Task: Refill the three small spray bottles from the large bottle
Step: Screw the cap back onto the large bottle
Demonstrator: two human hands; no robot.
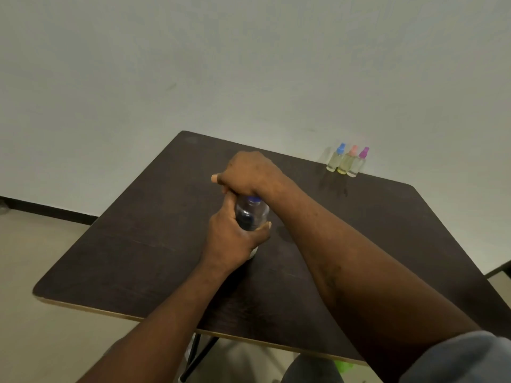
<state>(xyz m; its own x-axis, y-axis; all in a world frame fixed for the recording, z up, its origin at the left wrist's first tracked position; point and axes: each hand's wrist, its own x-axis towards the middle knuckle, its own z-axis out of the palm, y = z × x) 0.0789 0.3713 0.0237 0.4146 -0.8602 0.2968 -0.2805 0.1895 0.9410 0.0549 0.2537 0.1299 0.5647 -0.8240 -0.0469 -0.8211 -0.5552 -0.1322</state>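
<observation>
The large clear bottle [253, 214] with a blue cap [254, 200] stands upright in the middle of the dark table [138, 244]. My left hand [232, 241] is wrapped around its body. My right hand [249, 174] is over the top of the bottle, fingers closed around the cap, which it mostly hides. Three small spray bottles stand side by side at the table's far right edge against the wall: one with a blue top [335, 158], one with an orange top [346, 161], one with a purple top [358, 163]. Both hands are well apart from them.
The table's far edge touches a pale wall [249, 64]. Its near edge and black folding legs [199, 355] are below my arms. The floor lies to the left, with a black skirting strip [47, 210]. A green object [343, 366] sits under the table.
</observation>
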